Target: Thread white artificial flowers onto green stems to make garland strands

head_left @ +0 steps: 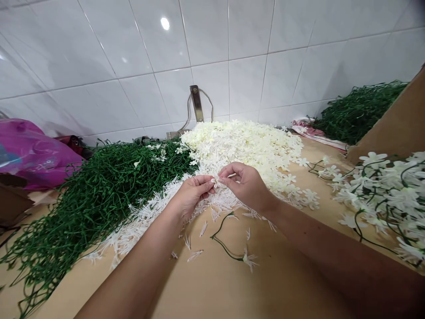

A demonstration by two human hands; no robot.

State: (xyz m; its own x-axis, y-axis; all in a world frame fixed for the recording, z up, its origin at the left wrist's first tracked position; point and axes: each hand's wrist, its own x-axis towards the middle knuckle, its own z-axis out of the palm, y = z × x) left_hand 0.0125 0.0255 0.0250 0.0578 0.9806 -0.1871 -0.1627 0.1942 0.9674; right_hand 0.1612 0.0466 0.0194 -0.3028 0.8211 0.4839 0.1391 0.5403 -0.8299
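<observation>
Both my hands meet over the near edge of a pile of white stamen pieces (156, 206). Between their fingertips is a small white artificial flower (216, 180). My left hand (194, 192) pinches it from the left, and my right hand (244, 184) closes on it from the right. The fingers hide part of the flower. Just behind lies a heap of cream-white flower petals (252, 141). Below my hands, a green stem (226, 249) rests on the table, with white stamens at one end and the other end bare. Several loose stamen pieces (195, 255) lie beside it.
A large heap of green stems (109, 181) spreads at left, near a pink plastic bag (36, 153). White flowers on stems (392, 195) are heaped at right, below a cardboard flap (395, 124). More green stems (361, 108) lie behind it. A tiled wall (212, 40) bounds the table (215, 292).
</observation>
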